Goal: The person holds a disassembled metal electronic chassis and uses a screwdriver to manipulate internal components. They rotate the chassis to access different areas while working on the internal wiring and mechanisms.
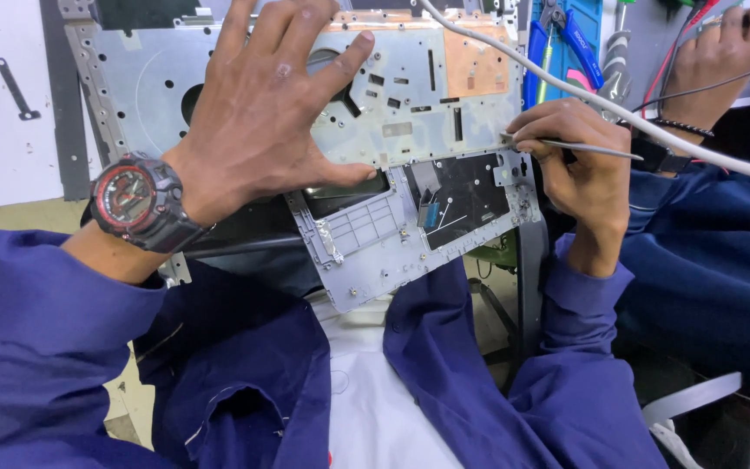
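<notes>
I press my left hand, fingers spread wide, on the bare grey metal laptop chassis tilted against my lap. My right hand pinches a thin metal screwdriver at its right edge; stripping looks well advanced.

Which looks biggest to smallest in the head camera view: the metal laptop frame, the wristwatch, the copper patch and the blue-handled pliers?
1. metal laptop frame
2. wristwatch, though it sits nearer the camera, which may flatter it
3. copper patch and blue-handled pliers: look alike in size, and the pliers are partly cut off
</notes>
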